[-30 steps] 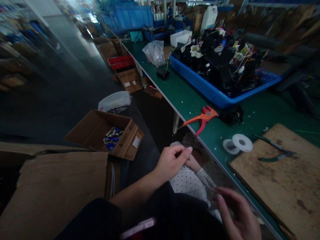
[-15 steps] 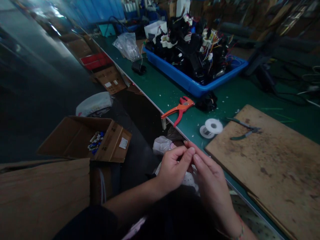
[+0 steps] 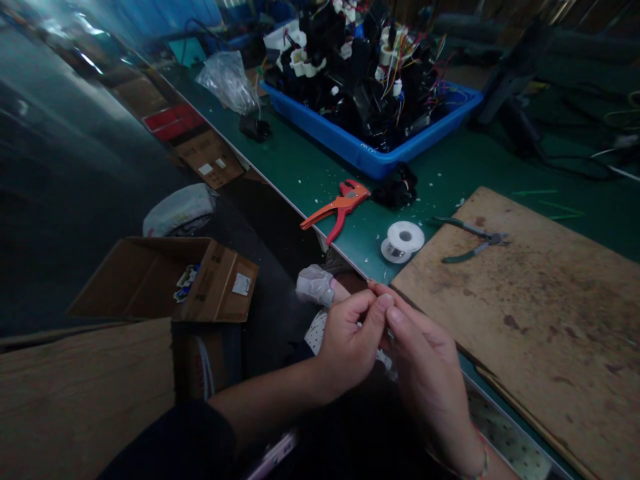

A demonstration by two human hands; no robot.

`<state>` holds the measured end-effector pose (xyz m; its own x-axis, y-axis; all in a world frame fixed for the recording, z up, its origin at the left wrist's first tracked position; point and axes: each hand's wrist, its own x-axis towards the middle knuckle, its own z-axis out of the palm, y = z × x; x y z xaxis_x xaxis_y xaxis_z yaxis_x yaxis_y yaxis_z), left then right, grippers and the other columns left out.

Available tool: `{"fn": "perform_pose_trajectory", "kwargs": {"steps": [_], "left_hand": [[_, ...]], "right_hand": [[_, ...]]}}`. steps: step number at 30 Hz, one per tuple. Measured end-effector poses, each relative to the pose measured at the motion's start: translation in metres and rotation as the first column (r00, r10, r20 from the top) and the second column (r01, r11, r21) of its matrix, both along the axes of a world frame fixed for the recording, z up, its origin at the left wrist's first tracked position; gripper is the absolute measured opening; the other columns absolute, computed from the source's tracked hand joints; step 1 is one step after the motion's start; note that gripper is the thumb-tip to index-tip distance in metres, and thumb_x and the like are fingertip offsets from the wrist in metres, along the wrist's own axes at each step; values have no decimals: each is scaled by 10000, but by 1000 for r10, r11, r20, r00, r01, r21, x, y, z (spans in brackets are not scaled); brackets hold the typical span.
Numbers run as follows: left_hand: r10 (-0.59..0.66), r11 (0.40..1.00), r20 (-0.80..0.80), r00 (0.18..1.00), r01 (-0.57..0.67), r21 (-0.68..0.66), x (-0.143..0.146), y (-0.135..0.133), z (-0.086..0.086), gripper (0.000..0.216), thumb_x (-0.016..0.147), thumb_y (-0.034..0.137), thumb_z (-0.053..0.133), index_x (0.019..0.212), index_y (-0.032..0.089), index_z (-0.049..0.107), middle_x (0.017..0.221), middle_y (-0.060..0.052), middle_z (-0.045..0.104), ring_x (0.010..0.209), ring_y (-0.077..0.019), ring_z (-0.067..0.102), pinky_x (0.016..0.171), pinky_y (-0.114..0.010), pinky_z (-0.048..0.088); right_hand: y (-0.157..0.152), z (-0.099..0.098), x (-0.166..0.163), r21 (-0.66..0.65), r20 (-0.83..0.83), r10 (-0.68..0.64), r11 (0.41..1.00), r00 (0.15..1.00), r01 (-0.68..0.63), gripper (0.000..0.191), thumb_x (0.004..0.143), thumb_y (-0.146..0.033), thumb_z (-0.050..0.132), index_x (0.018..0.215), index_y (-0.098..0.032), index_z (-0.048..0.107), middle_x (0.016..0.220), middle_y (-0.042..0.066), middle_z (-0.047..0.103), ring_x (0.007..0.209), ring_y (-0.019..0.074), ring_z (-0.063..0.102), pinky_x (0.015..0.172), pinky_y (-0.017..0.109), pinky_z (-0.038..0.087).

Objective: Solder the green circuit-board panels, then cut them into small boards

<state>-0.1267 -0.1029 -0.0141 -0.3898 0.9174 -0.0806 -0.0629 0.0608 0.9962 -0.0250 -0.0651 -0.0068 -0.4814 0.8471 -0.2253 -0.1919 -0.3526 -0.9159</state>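
Note:
My left hand (image 3: 350,340) and my right hand (image 3: 425,360) meet in front of me, near the edge of the green table (image 3: 280,163). Thumbs and forefingers of both are pinched together, fingertips touching. Whatever lies between them is hidden or too small to make out. Just beyond the fingers stands a white spool (image 3: 404,241) wound with thin grey wire. Orange-red wire strippers (image 3: 339,208) lie at the table's edge, left of the spool. Green-handled cutting pliers (image 3: 475,241) rest on a stained wooden board (image 3: 530,313) to the right.
A blue tray (image 3: 380,162) heaped with black parts and coloured wires stands farther back. Beside it are a clear plastic bag (image 3: 227,80) and a small black part (image 3: 255,127). On the left, below table height, an open cardboard box (image 3: 135,277) holds small blue and white parts.
My view has shifted, so the table and its things appear a little lower or farther left. Both hands keep the same pinched pose, fingertips together.

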Motion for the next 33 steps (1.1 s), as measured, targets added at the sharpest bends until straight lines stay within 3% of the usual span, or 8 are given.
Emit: {"fn": "perform_pose_trajectory", "kwargs": {"steps": [7, 13, 20, 23, 29, 33], "left_hand": [[5, 999, -110, 994, -1, 40, 2, 1, -2, 400, 979, 417, 437, 673, 169, 507, 549, 21, 498, 527, -87, 461, 524, -210, 385], [46, 994, -313, 948, -12, 110, 0, 1, -3, 382, 996, 330, 417, 663, 169, 510, 539, 28, 523, 515, -79, 499, 538, -207, 395], [76, 984, -440, 895, 3, 176, -12, 2, -10, 320, 955, 268, 496, 659, 165, 562, 557, 16, 570, 533, -85, 526, 573, -228, 387], [84, 979, -486, 870, 18, 202, -18, 4, -10, 327, 926, 281, 537, 624, 162, 567, 568, 4, 567, 568, -97, 528, 605, -246, 380], [27, 988, -408, 913, 39, 152, -18, 9, -2, 359, 974, 300, 477, 652, 162, 557, 551, 23, 572, 512, -69, 533, 538, -190, 403], [-71, 996, -156, 985, 80, 48, -10, 17, 4, 388, 976, 382, 470, 668, 157, 541, 531, 34, 547, 476, -61, 515, 490, -165, 411]], "right_hand": [[1, 2, 1, -21, 7, -28, 999, 1000, 28, 308, 869, -359, 628, 1158, -278, 696, 1277, 57, 656, 1211, 261, 597, 1071, 473, 445], [2, 5, -1, -94, 10, -37, 995, 999, 38, 272, 852, -363, 647, 1085, -254, 734, 1281, 70, 655, 1150, 256, 627, 1016, 442, 476], [10, 15, -8, -202, -14, -20, 979, 1000, 17, 285, 795, -376, 689, 1010, -204, 763, 1091, 87, 739, 1104, 249, 638, 1065, 431, 412], [11, 13, -9, -241, -49, -15, 970, 999, 3, 273, 814, -366, 659, 1008, -203, 763, 1108, 77, 735, 1129, 236, 625, 1079, 410, 399], [8, 3, -10, -199, -55, -47, 979, 997, 35, 313, 848, -381, 640, 1112, -236, 724, 1198, 65, 702, 1198, 230, 595, 1119, 427, 360], [9, -1, -6, -88, 15, -115, 989, 993, 115, 332, 828, -375, 676, 1137, -258, 710, 1230, 53, 687, 1181, 229, 608, 1112, 440, 378]]}}
